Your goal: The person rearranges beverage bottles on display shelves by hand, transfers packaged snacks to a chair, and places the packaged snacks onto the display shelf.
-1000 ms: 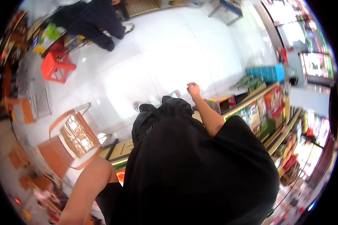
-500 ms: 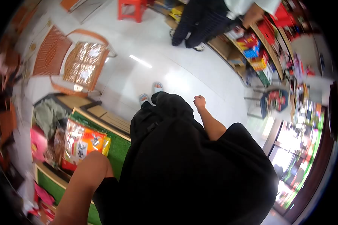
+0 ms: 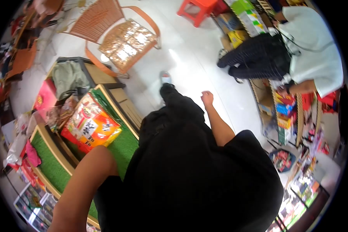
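Note:
My right hand [image 3: 207, 98] hangs beside my body over the white floor, its fingers curled in, with no object showing in it. It touches nothing. My left arm bends at the elbow near a red and orange food packet [image 3: 91, 123]; the forearm runs out at the bottom edge, so my left hand is out of view. The packet lies on a green-lined display stand [image 3: 127, 149], next to a grey-green cloth [image 3: 69, 79] and a pink item [image 3: 46, 94].
An orange armchair [image 3: 100, 21] with a shiny seat pad stands ahead on the left. Beyond is a red stool [image 3: 197, 9]. Another person [image 3: 309, 46] in a white top bends at shelves of boxes [image 3: 284, 110] on the right. A dark tray [image 3: 282, 160] is nearer.
The view has shifted and turned. The chair and packet appear nearer, and the other person now shows further right and more fully. One of my feet now shows instead of two.

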`<state>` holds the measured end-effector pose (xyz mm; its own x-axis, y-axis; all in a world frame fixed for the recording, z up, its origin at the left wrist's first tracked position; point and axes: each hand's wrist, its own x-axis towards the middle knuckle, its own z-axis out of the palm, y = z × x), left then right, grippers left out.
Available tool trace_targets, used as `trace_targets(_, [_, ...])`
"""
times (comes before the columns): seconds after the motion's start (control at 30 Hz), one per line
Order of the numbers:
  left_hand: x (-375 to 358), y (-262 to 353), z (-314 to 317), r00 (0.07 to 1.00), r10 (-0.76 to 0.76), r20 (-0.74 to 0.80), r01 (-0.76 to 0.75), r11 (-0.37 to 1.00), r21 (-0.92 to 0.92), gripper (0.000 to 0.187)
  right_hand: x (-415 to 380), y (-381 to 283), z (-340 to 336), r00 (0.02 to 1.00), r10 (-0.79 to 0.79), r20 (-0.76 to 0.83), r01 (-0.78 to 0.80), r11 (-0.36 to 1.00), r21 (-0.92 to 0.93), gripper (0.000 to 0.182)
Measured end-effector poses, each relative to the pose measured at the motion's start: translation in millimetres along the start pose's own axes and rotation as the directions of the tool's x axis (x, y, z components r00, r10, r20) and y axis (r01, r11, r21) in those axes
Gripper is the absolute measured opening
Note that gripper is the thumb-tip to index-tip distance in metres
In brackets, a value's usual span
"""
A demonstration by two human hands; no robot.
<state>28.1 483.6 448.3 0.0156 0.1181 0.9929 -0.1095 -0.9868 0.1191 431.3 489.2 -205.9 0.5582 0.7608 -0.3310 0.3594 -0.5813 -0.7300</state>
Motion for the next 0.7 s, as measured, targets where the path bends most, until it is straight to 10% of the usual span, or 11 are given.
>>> trace_targets(0.1, [5, -55, 18, 0.964, 0.266, -0.003, -0.253, 0.92, 0.301, 0.018, -12, -33, 9, 0.954, 0.26, 0.15, -0.267, 0.964, 0.022, 0.02])
trace_targets(0.17, [10, -88, 28, 0.932, -0.235, 0.276, 0.303, 0.923, -0.239, 0.016, 3, -26, 24, 0.928, 0.335, 0.161, -0.352, 0.931, 0.093, 0.02])
trace_targets(0.33, [-73, -201, 59, 0.468, -0.874, 0.133, 0.819, 0.372, -0.437, 0.018, 28, -33, 31, 0.889, 0.416, 0.192, -0.458, 0.827, 0.326, 0.019])
trace_targets(0.53, [-209, -274, 78, -0.087, -0.929, 0.359, 0.716, -0.309, -0.626, 0.031, 46, -15, 20, 0.834, 0.524, 0.172, -0.549, 0.756, 0.356, 0.019])
trace_targets(0.7, [-257, -271, 76, -0.151, -0.918, 0.367, 0.392, -0.396, -0.83, 0.028, 75, 2, 7, 0.737, 0.634, 0.235, -0.676, 0.686, 0.269, 0.017])
